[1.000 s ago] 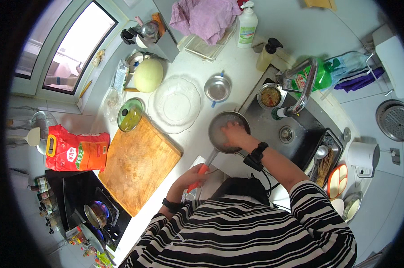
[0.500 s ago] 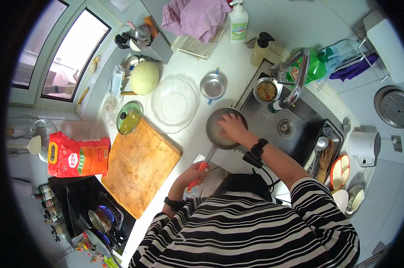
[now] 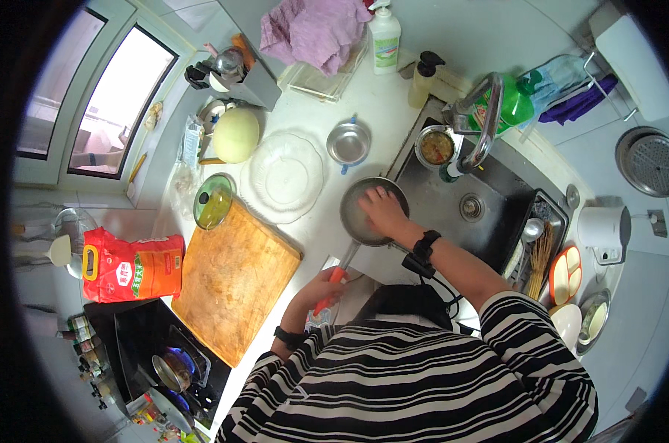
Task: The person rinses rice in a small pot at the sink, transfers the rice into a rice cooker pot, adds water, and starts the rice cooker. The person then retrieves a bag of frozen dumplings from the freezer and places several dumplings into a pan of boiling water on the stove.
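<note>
My left hand (image 3: pixel 325 286) is closed round the orange handle (image 3: pixel 334 280) of a small round grey pan (image 3: pixel 355 225). The pan is near the counter's front edge, beside the sink. My right hand (image 3: pixel 384 212) reaches palm down into the pan, its fingers a little apart against the inside. Nothing shows in its grasp, and its fingertips are partly hidden. A small metal bowl with blue handles (image 3: pixel 348 143) stands just beyond the pan. Farther left lies a clear scalloped plate (image 3: pixel 282 177).
A wooden cutting board (image 3: pixel 234 284) lies left, near a red rice bag (image 3: pixel 131 266). A small pot (image 3: pixel 172 373) sits over a blue flame on the stove (image 3: pixel 138 332). Right is the sink (image 3: pixel 434 221) with its faucet (image 3: pixel 491 118) and a bowl of food (image 3: pixel 436 148).
The whole view has shifted slightly. My left hand keeps its grip on the pan's handle, and my right hand stays inside the pan with hardly any visible movement.
</note>
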Demonstrator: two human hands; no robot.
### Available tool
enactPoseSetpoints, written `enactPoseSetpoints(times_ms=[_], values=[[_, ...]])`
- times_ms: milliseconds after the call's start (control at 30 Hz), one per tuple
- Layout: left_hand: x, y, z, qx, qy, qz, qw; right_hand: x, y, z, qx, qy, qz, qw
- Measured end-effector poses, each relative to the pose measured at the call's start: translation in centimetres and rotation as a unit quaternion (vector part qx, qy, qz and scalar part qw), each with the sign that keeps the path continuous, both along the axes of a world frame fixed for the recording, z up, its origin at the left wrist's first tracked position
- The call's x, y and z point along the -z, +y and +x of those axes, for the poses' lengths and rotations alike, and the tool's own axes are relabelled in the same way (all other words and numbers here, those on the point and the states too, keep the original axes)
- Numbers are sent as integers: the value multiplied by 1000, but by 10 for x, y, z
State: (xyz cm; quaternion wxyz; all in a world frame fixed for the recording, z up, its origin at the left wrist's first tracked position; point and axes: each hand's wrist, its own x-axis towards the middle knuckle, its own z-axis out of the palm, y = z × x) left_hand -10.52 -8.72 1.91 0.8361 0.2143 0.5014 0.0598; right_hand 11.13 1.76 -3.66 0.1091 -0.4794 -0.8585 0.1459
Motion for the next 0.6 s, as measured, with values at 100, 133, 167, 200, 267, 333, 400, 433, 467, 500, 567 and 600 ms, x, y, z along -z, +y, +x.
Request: enactPoseSetpoints(times_ms=[100,133,167,200,267,333,400,433,467,500,567,600], values=[[0,2,1,30,25,24,999,9,2,0,14,8,-24,1000],[3,1,-1,24,17,18,999,8,2,0,15,8,-24,1000],[5,0,-2,17,10,12,1000,8,1,1,14,15,-68,997],[4,1,0,19,8,11,1000,7,0,2,15,20,-113,993],[0,3,3,19,16,13,1000,16,-1,2,14,19,-105,994],[6,1,0,21,24,16,999,18,0,1,9,20,-94,995],[5,1,-1,23,32,21,999,18,-4,-1,16,58,106,993],[0,2,1,24,26,18,999,18,-5,-2,17,59,108,992],[-3,4,1,23,20,15,999,18,-5,-3,11,52,110,993],[-3,4,1,23,20,14,999,20,-8,-4,5,45,109,993],[-2,3,-1,11,20,-1,1000,26,-11,-7,9,27,95,995],[-2,3,0,10,20,-3,1000,28,-13,-7,13,9,80,997]])
